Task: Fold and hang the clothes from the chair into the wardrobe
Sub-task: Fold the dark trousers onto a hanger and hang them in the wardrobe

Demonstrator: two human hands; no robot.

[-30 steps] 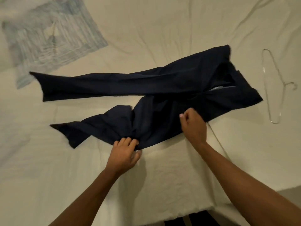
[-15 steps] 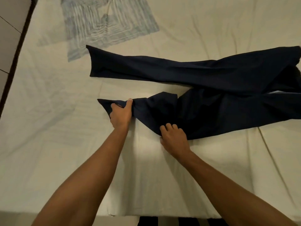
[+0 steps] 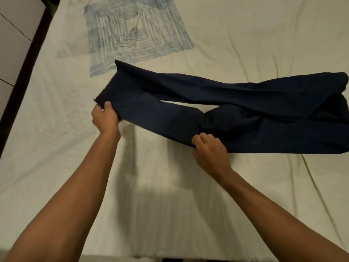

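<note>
A pair of dark navy trousers (image 3: 236, 103) lies across the cream bed sheet (image 3: 170, 195), its waist end running off the right edge. My left hand (image 3: 104, 118) pinches the hem of the near leg, lifted slightly and stretched out leftward beside the far leg's hem. My right hand (image 3: 209, 148) grips the near edge of the same leg around the knee, fingers curled into the cloth. A narrow gap of sheet shows between the two legs.
A pale blue patterned cloth (image 3: 136, 33) lies flat on the sheet behind the trousers. The bed's dark frame edge (image 3: 28, 59) runs along the left, with light floor beyond. The bed's front edge is at the bottom of the view.
My left hand has pulled the crumpled near leg straight and out to the left, up beside the far leg. My right hand has slid along to the knee. The view has shifted left.
</note>
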